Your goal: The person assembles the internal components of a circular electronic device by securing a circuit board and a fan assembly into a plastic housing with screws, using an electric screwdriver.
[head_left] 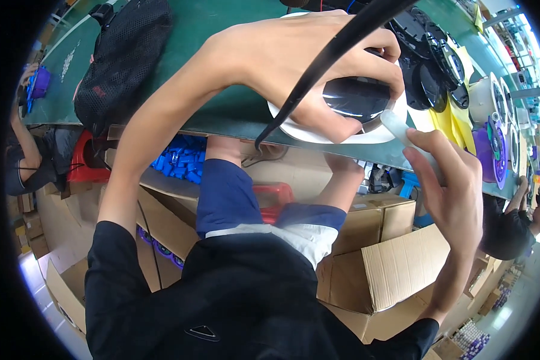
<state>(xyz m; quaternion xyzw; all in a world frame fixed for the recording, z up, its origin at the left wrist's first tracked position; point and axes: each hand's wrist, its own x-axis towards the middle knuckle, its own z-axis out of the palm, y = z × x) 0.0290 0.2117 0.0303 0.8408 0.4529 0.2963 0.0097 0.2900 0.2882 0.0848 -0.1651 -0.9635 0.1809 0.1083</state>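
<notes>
Worktop [186,54] is easily the biggest thing, a green one running across the upper part of the view. Below its near edge, on the right, there's an open cardboard box [405,264] with a flap sticking up. Back up top, a black mesh bag [126,66] lies on the left side, and a pile of glossy black round parts [432,60] sits at the right, with some yellow sheets [432,123] next to it.

Between bag and pile, right at the near edge, is the white round part [375,137] with a shiny black middle. The left hand [306,54] is curled over that, thumb at the near side and fingers round to the right, so it's got hold of it. A thin black cable hangs across in front of that hand. Right hand [447,174] is just beside, pinching a little pale, see-through piece [396,127] between thumb and finger. Its tip is by the white rim, though I honestly can't tell if they're touching. That's the smallest bit I can make out.
</notes>
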